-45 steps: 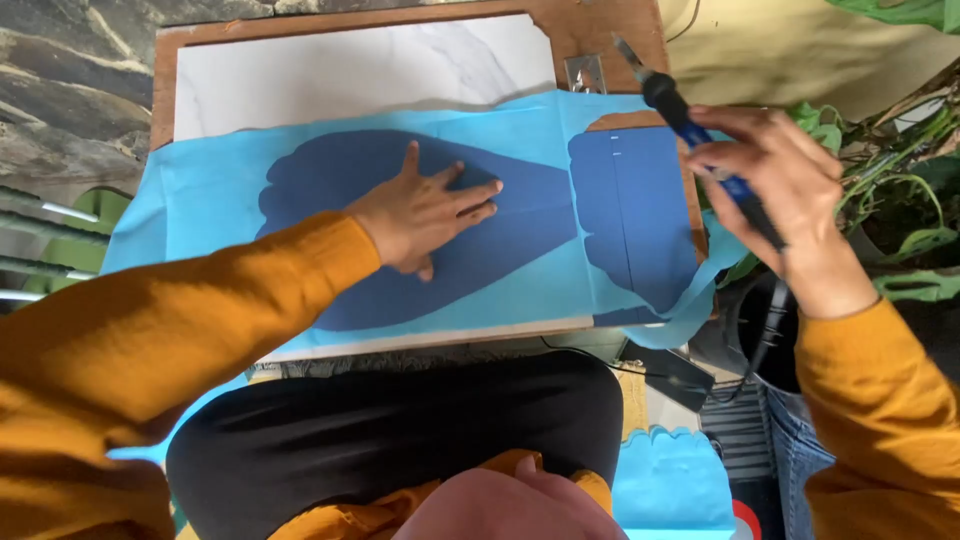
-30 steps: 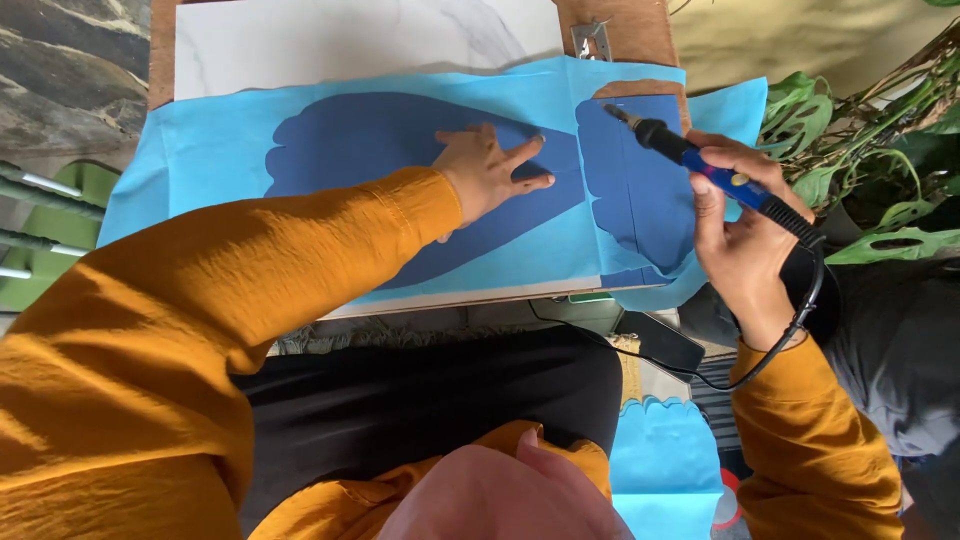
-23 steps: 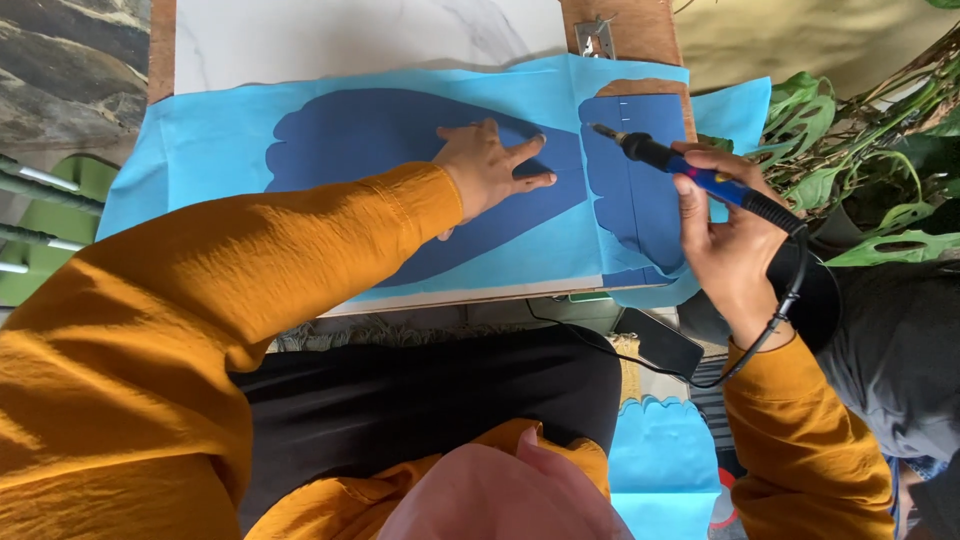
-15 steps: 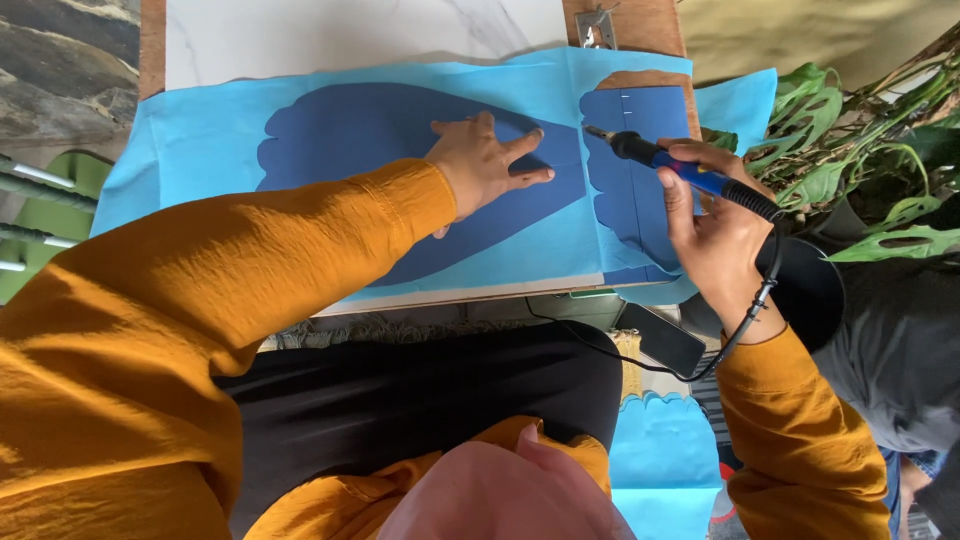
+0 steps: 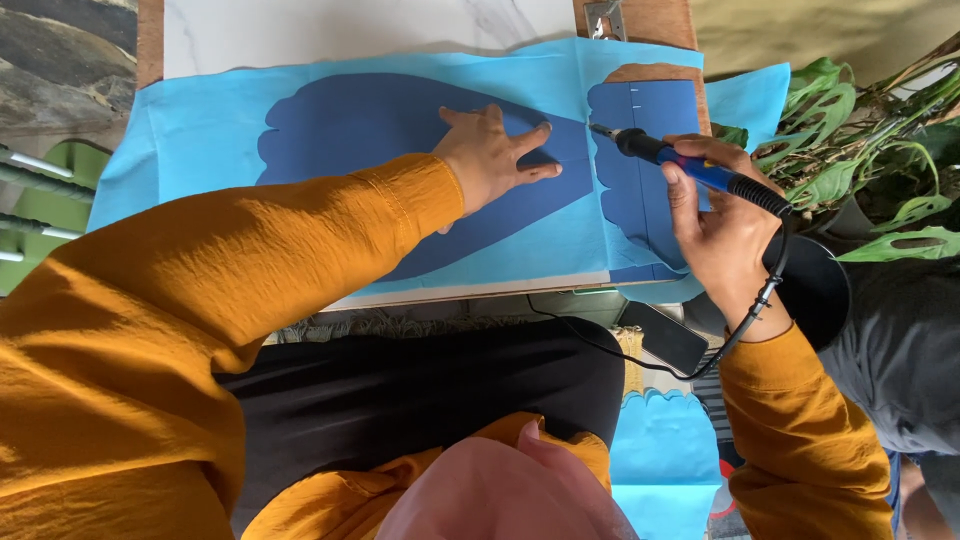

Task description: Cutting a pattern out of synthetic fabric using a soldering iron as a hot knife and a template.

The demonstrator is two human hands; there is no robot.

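My left hand (image 5: 492,158) lies flat, fingers spread, on a dark blue fabric shape (image 5: 380,130) that sits on a light blue fabric sheet (image 5: 190,140). My right hand (image 5: 722,220) grips a blue and black corded hot-tip tool (image 5: 690,168), held like a pen. Its metal tip points left and sits at the seam line between the large dark blue shape and a second dark blue piece (image 5: 645,190) with a scalloped edge. The tool's black cord (image 5: 745,320) loops down past my wrist.
The fabric rests on a white marble-look board (image 5: 350,25) framed in wood (image 5: 150,40). Green leafy plants (image 5: 860,160) stand at the right, beside a black round pot (image 5: 815,285). A dark phone (image 5: 665,335) and more light blue fabric (image 5: 665,460) lie below the board's edge.
My right hand has brought the tool down and leftward from the air onto the fabric seam. My left hand has slid right along the dark blue shape and stayed pressed flat.
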